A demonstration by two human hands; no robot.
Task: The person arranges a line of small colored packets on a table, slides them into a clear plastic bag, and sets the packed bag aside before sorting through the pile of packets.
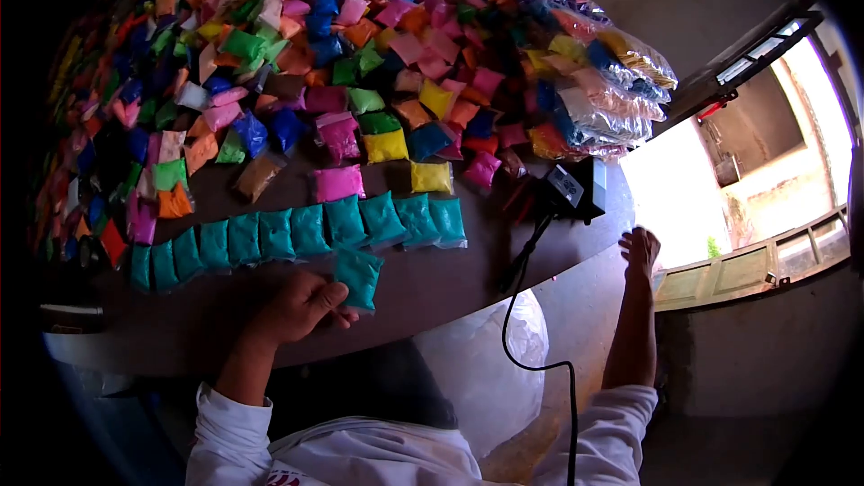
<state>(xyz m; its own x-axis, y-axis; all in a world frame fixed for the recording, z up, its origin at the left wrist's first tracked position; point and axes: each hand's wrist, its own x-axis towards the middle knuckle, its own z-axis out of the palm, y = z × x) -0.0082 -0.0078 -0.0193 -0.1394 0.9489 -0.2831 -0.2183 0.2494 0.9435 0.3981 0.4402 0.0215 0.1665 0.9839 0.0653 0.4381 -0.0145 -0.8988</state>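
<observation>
My left hand [308, 304] pinches a small clear packet of teal filling [357, 278] between thumb and fingers, over the front of the dark table. Just beyond it is a curved row of several similar teal packets [274, 234], side by side, some overlapping. The held packet is close to the row's near edge. Off to the right, past the table edge, my right hand [640, 250] is raised with its fingers curled. Whatever it may hold is hidden.
A large heap of small colourful packets [256, 45] covers the back of the table [423, 274]. Stacked larger clear bags [612, 81] stand at the right. Near the right edge is a black device [574, 191] with a cable [508, 333]. A bright window [747, 162] is beyond.
</observation>
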